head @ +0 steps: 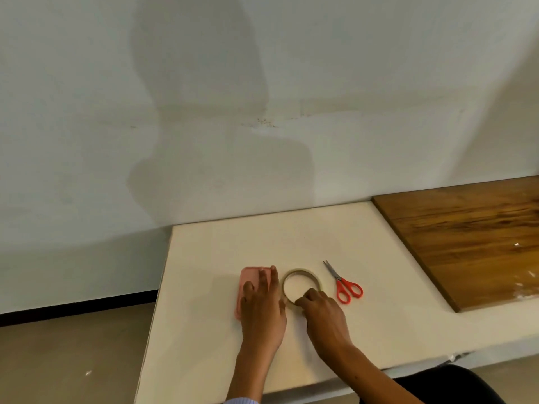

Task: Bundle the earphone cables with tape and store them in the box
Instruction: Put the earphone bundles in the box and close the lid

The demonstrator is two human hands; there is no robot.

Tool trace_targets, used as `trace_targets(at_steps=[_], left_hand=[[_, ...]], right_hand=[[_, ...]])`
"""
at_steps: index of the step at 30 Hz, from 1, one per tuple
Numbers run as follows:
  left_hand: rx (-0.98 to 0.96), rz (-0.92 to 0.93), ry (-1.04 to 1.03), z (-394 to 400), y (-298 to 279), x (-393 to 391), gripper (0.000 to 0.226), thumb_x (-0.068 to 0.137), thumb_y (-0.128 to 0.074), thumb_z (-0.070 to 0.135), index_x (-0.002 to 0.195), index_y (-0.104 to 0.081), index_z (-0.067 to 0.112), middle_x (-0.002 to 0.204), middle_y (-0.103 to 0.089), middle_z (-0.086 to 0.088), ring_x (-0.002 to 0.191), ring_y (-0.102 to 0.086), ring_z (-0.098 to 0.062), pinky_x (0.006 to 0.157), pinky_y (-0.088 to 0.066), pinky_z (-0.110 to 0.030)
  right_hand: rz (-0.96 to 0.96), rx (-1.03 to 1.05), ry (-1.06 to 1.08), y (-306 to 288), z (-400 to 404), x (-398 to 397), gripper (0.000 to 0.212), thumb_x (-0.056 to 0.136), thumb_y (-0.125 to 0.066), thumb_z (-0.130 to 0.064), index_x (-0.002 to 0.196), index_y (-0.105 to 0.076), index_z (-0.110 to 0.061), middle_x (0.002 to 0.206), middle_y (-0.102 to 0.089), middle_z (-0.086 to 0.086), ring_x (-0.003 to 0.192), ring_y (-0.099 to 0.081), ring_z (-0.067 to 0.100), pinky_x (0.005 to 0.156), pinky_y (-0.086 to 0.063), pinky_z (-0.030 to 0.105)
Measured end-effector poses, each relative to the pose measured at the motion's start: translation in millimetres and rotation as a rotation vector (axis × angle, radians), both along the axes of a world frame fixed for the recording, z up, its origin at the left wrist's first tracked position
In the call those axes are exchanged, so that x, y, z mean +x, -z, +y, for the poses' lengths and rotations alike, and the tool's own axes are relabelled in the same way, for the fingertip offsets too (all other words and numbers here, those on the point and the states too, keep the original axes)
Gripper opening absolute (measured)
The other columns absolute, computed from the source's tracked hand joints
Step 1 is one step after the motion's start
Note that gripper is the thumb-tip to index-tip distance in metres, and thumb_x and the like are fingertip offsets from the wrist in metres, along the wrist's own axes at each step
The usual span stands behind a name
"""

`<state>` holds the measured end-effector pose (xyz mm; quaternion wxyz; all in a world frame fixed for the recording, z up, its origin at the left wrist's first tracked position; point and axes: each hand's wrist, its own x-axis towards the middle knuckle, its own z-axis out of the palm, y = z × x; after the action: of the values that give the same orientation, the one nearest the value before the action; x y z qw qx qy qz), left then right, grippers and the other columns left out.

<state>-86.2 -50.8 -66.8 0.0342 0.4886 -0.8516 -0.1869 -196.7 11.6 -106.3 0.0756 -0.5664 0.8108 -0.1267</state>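
Observation:
A pink box (248, 282) lies on the white table (379, 330), left of centre. My left hand (262, 310) rests flat on its lid with straight fingers. Just to the right lies a roll of clear tape (302, 274), flat on the table. My right hand (320, 313) has its fingers curled at the near rim of the roll, pinching it. Red-handled scissors (345, 287) lie to the right of the tape, blades pointing away. No earphone cables are visible.
A wooden board (466, 237) covers the table's right part. A pale wall (262, 112) rises behind the table. The table's left edge drops to the floor (73, 360).

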Motion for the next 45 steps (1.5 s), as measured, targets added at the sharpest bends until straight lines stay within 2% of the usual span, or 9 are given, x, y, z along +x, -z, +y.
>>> trace_targets(at_steps=[4,10,17,19,24,31,35,37,45], left_hand=[[0.129,-0.013,0.108,-16.2,-1.5,28.8,0.076,0.088,-0.061,0.028,0.150,-0.016,0.023,0.159,-0.004,0.003,0.147,-0.004,-0.018,0.116,-0.021,-0.029],[0.018,0.064,0.070,-11.5,-0.7,31.8,0.059,0.099,-0.039,0.017,0.150,-0.012,0.027,0.159,0.000,0.008,0.146,0.000,-0.008,0.111,-0.022,-0.018],[-0.033,0.090,0.026,-11.7,2.3,20.5,0.053,0.100,-0.034,0.020,0.149,-0.015,0.027,0.159,-0.002,0.008,0.146,-0.002,-0.008,0.111,-0.019,-0.017],[-0.033,0.113,0.021,-11.4,3.0,19.9,0.053,0.100,-0.035,0.020,0.149,-0.017,0.028,0.159,-0.002,0.008,0.146,-0.003,-0.008,0.111,-0.019,-0.016],[-0.025,0.104,0.014,-12.2,5.0,16.7,0.054,0.100,-0.033,0.019,0.150,-0.013,0.025,0.159,0.000,0.004,0.146,0.000,-0.010,0.113,-0.014,-0.016],[-0.012,0.096,0.021,-13.1,1.9,15.8,0.053,0.100,-0.033,0.017,0.150,-0.016,0.025,0.159,-0.002,0.005,0.146,0.000,-0.010,0.113,-0.015,-0.018],[-0.003,0.087,0.026,-14.6,1.0,16.3,0.055,0.099,-0.034,0.014,0.149,-0.016,0.026,0.159,-0.002,0.005,0.146,0.000,-0.010,0.113,-0.015,-0.017],[0.006,0.083,0.026,-14.9,-0.1,16.9,0.056,0.098,-0.034,0.012,0.149,-0.016,0.025,0.159,-0.001,0.005,0.146,0.000,-0.010,0.113,-0.016,-0.017],[0.010,0.083,0.000,-10.3,-5.2,19.4,0.056,0.098,-0.036,0.012,0.149,-0.017,0.026,0.159,-0.004,0.009,0.146,-0.002,-0.008,0.111,-0.020,-0.017]], right_hand=[[-0.017,-0.069,-0.039,5.2,-13.3,-5.0,0.034,0.086,-0.054,0.000,0.112,-0.066,-0.019,0.112,-0.063,-0.001,0.101,-0.059,0.021,0.076,-0.052,0.032],[-0.094,-0.123,-0.015,10.4,-10.9,-6.7,0.038,0.086,-0.056,0.001,0.121,-0.062,-0.015,0.123,-0.060,0.001,0.110,-0.058,0.021,0.083,-0.053,0.031],[-0.052,-0.141,0.276,9.9,8.3,-26.2,0.043,0.053,-0.081,0.007,0.091,-0.069,-0.009,0.103,-0.065,0.008,0.081,-0.066,0.026,0.053,-0.056,0.027],[0.005,-0.104,0.316,9.9,12.2,-32.0,0.034,0.060,-0.071,0.012,0.089,-0.067,-0.006,0.106,-0.062,0.010,0.091,-0.060,0.029,0.061,-0.057,0.030],[0.045,-0.055,0.269,9.8,9.4,-32.3,0.034,0.085,-0.051,0.006,0.116,-0.056,-0.009,0.131,-0.044,0.005,0.113,-0.047,0.021,0.071,-0.054,0.026],[-0.032,-0.136,0.252,8.8,5.8,-38.1,0.042,0.050,-0.090,-0.009,0.087,-0.071,-0.011,0.099,-0.067,0.007,0.083,-0.065,0.024,0.055,-0.057,0.027],[-0.066,-0.142,0.343,6.8,6.9,-36.8,0.039,0.085,-0.067,-0.020,0.121,-0.058,-0.011,0.133,-0.050,0.009,0.123,-0.047,0.027,0.088,-0.051,0.031],[-0.060,-0.141,0.342,6.8,7.7,-37.3,0.035,0.093,-0.056,-0.021,0.127,-0.054,-0.014,0.137,-0.047,0.007,0.126,-0.043,0.024,0.088,-0.049,0.028],[-0.165,-0.212,0.355,5.1,6.9,-43.4,0.024,0.092,-0.057,-0.020,0.114,-0.063,-0.012,0.117,-0.060,0.005,0.113,-0.051,0.023,0.079,-0.046,0.026]])
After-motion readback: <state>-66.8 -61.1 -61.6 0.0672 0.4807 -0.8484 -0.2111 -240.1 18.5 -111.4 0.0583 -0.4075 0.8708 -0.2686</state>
